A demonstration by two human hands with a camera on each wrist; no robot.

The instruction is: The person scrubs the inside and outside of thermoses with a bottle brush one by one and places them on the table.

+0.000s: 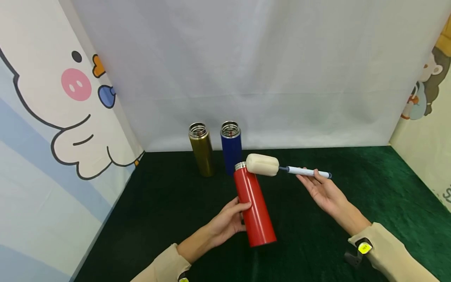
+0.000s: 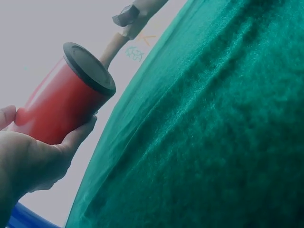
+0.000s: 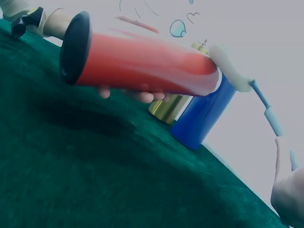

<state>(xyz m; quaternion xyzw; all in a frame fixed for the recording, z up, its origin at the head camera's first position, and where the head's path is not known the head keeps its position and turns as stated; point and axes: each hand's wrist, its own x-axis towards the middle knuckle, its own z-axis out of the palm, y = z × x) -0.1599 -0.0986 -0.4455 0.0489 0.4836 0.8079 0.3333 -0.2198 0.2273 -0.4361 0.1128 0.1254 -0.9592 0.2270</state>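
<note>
My left hand (image 1: 228, 222) grips a red thermos bottle (image 1: 254, 207) around its middle, holding it tilted above the green cloth. The bottle's dark base (image 2: 89, 68) faces the left wrist camera. With fingers and thumb, my right hand (image 1: 325, 194) pinches the pale handle of a bottle brush (image 1: 305, 171). The brush's cream sponge head (image 1: 262, 164) lies across the view beside the red bottle's steel mouth, overlapping its edge; whether they touch I cannot tell. In the right wrist view the red bottle (image 3: 147, 64) appears nearly sideways, with the sponge head (image 3: 230, 68) past its mouth.
Behind the red bottle stand a gold bottle (image 1: 202, 154) and a blue bottle (image 1: 231, 149), both upright with uncapped steel mouths. Dark green cloth (image 1: 158, 219) covers the table. A white curtain (image 1: 246, 70) closes the back, and printed cartoon panels (image 1: 42, 156) flank the sides.
</note>
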